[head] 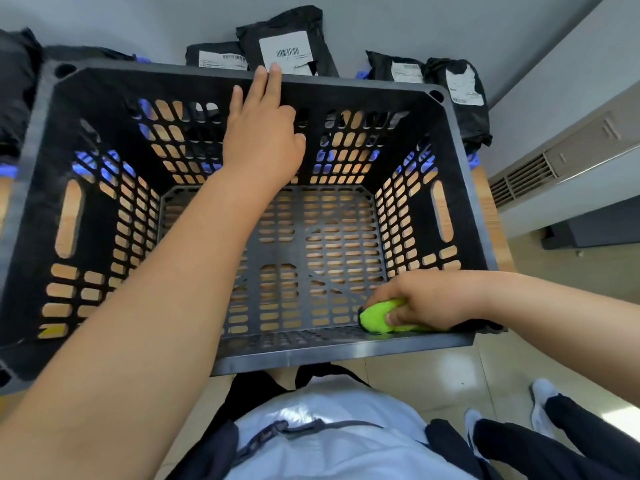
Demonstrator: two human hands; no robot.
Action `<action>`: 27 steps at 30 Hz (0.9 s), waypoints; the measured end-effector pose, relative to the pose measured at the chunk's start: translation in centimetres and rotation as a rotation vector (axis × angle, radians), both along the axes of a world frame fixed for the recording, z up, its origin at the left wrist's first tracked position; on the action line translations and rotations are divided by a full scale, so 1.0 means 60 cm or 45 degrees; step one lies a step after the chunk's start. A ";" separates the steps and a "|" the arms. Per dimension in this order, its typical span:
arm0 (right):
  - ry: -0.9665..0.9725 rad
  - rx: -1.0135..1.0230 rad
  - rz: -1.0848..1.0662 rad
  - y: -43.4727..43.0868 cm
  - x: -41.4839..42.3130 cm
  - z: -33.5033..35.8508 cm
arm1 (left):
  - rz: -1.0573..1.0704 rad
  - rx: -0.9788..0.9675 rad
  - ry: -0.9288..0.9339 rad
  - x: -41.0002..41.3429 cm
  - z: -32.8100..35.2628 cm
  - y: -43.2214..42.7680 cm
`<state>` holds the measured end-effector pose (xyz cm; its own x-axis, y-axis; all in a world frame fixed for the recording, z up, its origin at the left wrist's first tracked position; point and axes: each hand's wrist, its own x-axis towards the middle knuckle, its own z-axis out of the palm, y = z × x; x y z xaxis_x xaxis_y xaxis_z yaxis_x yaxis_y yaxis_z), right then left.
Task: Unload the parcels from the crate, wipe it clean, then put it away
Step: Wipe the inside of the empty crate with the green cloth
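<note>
right hand (419, 299) grips green cloth (375, 318); left hand (263, 133) flat on crate (460, 188) rim

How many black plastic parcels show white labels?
4, behind the black slotted plastic crate: short parcel and tall parcel by the left hand, two parcels at the far right corner. Dark bags far left may be more.

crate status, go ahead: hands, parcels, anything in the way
Left hand open on far rim of crate. Right hand grips green cloth at near right corner. Nothing left inside; parcels sit behind it. Nothing in the way.
</note>
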<state>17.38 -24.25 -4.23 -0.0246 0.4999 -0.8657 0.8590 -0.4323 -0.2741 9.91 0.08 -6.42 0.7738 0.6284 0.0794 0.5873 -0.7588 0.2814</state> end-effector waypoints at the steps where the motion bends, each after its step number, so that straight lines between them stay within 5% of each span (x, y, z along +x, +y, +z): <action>1: 0.036 0.010 -0.028 0.007 -0.007 -0.003 | 0.002 -0.012 -0.002 -0.001 0.000 0.000; 11: 0.377 0.263 -0.109 0.119 -0.137 -0.057 | 0.004 -0.057 -0.023 -0.003 0.000 -0.001; 23: 0.328 0.191 -0.116 0.089 -0.090 -0.071 | 0.005 -0.041 -0.027 -0.003 -0.006 0.004; 27: 0.116 0.070 0.093 0.071 -0.060 -0.084 | 0.011 -0.030 -0.019 -0.002 -0.006 0.004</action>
